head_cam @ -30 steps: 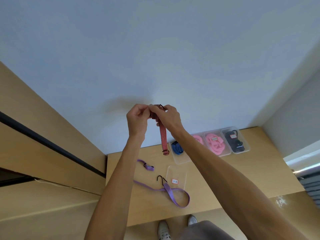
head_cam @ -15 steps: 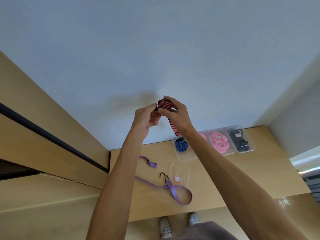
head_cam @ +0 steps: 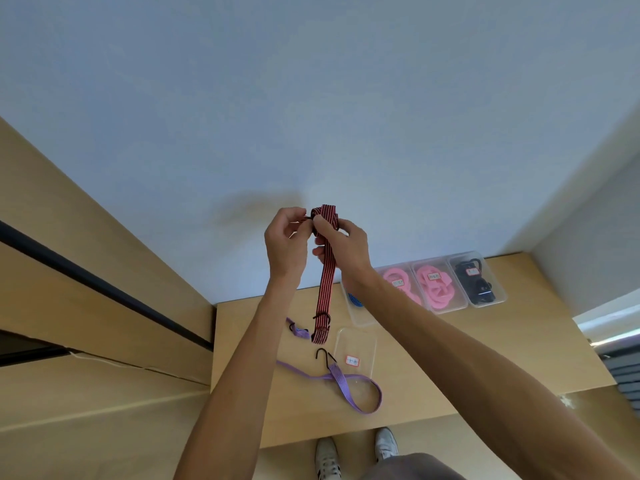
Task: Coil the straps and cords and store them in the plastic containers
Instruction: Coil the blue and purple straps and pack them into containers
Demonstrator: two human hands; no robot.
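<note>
A pale wall (head_cam: 311,98) fills most of the view, with wooden panelling (head_cam: 86,271) running down the left side. Below it sits the wooden counter (head_cam: 485,358), and at its near edge a pair of white shoes (head_cam: 356,452) shows on the floor.

Both bare arms reach up in front of the wall. The right hand (head_cam: 341,247) is curled around the top of a red-and-black striped strap (head_cam: 325,282), its thumb pressing a folded loop of the strap against its fingers (head_cam: 320,252). The left hand (head_cam: 285,244) is just beside it, fingertips pinched on the dark hook end at the loop. The rest of the strap hangs straight down from the hands, held above the counter, its lower end with a dark hook (head_cam: 322,322) dangling in front of the counter's far left part.

Along the counter's back edge stands a row of clear plastic containers: one with a black cord (head_cam: 478,282), two with pink coils (head_cam: 434,285), and one with a blue coil (head_cam: 355,301), partly hidden behind the right forearm. Nearer the middle lies another clear container (head_cam: 356,355) with a small red-edged label, holding no strap.

A long purple strap (head_cam: 346,386) lies loose on the counter beside that container, looping near the front edge, a black hook at one end. A small purple piece (head_cam: 299,330) with a hook lies further back, just left of the hanging striped end.
</note>
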